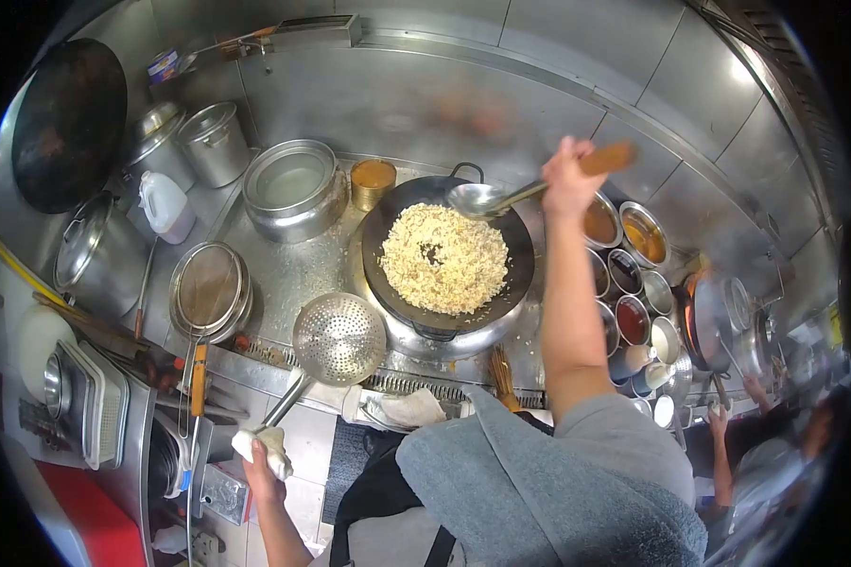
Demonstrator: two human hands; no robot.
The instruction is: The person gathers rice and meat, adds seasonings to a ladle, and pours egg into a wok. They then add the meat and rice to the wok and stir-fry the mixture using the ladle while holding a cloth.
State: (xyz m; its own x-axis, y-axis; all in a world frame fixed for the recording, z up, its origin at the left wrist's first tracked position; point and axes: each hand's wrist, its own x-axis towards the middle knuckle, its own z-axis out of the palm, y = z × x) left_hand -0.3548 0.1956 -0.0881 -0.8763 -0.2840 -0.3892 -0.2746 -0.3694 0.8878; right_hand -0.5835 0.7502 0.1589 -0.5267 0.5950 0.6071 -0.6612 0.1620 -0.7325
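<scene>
My right hand [567,180] is closed round the handle of a ladle [477,198]; the handle's wooden end sticks out past my fist. The ladle's metal bowl hangs over the far side of a black wok [380,255], which holds a heap of fried rice [444,274] with a small gap in its middle. Low on the left, my left hand [263,470] grips a perforated strainer [340,340] by its handle, with a white cloth [274,449] wrapped there. The strainer's round head is over the counter's front edge, left of the wok, and looks bare.
Right of the wok stand several sauce containers [633,319]. To its left are a pot of liquid [296,180], an orange-brown tin [373,178] and a fine-mesh sieve [208,288] on a pot. A bamboo brush [503,378] lies near the front edge. Another person [775,472] works at far right.
</scene>
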